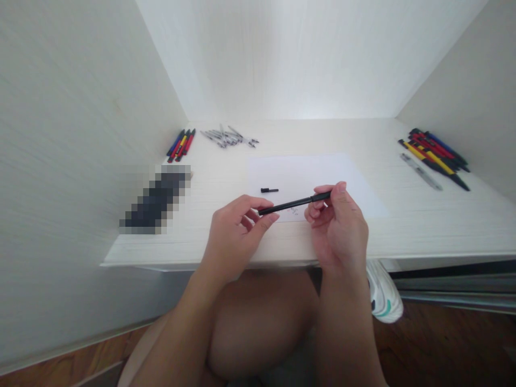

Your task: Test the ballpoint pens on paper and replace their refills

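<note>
A slim black pen (292,204) is held between my two hands above the near edge of a white sheet of paper (314,169). My left hand (237,226) pinches its left end between thumb and fingers. At the other end, my right hand (338,223) grips the pen with thumb and fingertips, its remaining fingers curled below. The pen slopes slightly up to the right. A black pen cap (269,190) lies on the paper just beyond my left hand. Small scribbles (293,210) show on the paper beneath the pen.
Several clear pens (228,137) lie heaped at the back, beside several coloured pens (181,145). On the right are more coloured pens (435,153) and one clear pen (421,172). A pixelated dark object (157,201) lies left. Side walls enclose the white desk (423,231).
</note>
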Motion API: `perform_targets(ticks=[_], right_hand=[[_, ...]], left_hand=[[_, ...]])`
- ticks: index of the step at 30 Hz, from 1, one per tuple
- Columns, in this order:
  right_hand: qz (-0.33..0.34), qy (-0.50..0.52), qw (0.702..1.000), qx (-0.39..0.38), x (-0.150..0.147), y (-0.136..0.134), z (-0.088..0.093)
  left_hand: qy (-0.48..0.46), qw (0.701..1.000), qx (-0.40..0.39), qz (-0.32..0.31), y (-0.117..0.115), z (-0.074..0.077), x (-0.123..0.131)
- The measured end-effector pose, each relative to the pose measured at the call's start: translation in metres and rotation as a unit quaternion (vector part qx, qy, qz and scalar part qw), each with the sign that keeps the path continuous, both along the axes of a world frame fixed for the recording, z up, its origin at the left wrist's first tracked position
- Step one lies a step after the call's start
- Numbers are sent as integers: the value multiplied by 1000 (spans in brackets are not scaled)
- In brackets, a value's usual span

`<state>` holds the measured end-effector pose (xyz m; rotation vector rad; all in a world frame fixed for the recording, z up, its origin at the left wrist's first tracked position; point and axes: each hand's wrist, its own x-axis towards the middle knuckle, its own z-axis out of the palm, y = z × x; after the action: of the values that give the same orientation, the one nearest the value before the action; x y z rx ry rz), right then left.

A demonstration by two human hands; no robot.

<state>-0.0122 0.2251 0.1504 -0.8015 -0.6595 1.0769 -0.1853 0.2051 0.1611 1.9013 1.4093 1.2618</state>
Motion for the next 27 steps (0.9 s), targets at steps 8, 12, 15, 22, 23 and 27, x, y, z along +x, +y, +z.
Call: perform_targets(ticks=[8, 12, 15, 22, 23, 27], right_hand=[[-2, 8, 1000, 4, 0, 0, -1], [2, 3, 1000, 5, 0, 0, -1], [-4, 2, 1000, 6, 0, 0, -1], [1, -8, 1000, 5, 0, 0, -2], [1, -9, 1000, 6, 0, 0, -2], [6, -11, 1000, 9, 0, 0, -2]], left_hand=[[32, 999, 30, -22, -1, -1, -1], [16, 999, 33, -10, 0, -2, -1], [12, 999, 42, -1, 0, -4, -1], [40, 998, 52, 11, 0, -2, -2], [43, 998, 49, 10, 0, -1, -2], [45, 999, 10, 6, 0, 1, -2]])
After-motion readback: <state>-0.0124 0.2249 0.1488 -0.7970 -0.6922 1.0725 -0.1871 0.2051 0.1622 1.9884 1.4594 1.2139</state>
